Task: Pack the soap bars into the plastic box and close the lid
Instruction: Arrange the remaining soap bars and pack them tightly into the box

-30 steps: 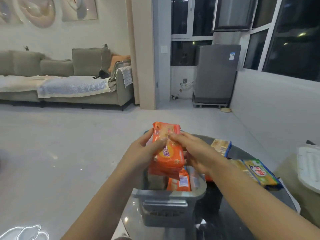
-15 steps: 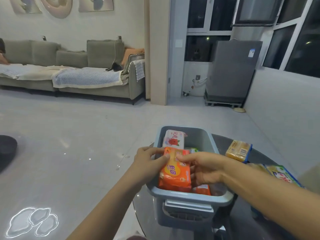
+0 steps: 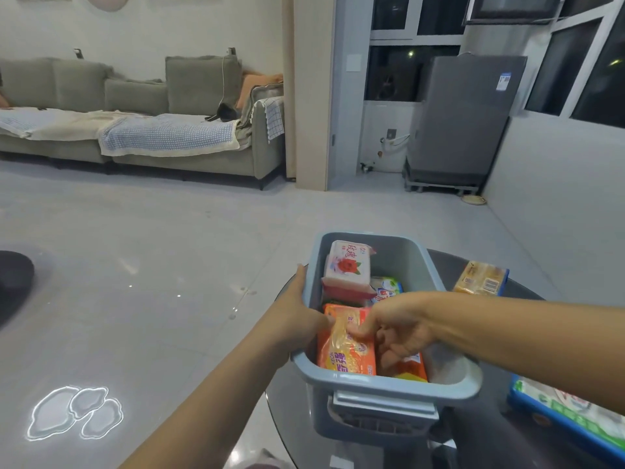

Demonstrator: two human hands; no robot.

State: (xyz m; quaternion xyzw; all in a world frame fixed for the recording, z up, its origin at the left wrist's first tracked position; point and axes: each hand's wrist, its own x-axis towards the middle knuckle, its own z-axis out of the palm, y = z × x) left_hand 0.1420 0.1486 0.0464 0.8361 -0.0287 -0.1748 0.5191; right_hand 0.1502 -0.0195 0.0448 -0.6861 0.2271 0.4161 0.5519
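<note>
A grey-blue plastic box (image 3: 385, 384) stands without a lid on a dark round table (image 3: 473, 441). Several wrapped soap bars lie inside it. An orange pack (image 3: 348, 357) sits at the near left, a white pack with a red rose (image 3: 346, 265) at the far left, and another orange one (image 3: 411, 368) under my right hand. My right hand (image 3: 399, 326) pinches the orange pack, thumb on its face. My left hand (image 3: 297, 319) holds the box's left wall, fingers outside and thumb over the rim. Outside the box, a yellow bar (image 3: 480, 279) and a green-blue pack (image 3: 568, 411) lie to its right.
The table's left edge runs just past the box, with glossy tiled floor (image 3: 169, 282) beyond it. A grey sofa (image 3: 152, 130) stands against the far wall and a grey appliance (image 3: 463, 123) by the windows. No lid is in view.
The orange pack came down from above the box into its near-left corner. My left hand left the pack and went to the box's left wall. My right hand stayed on the pack.
</note>
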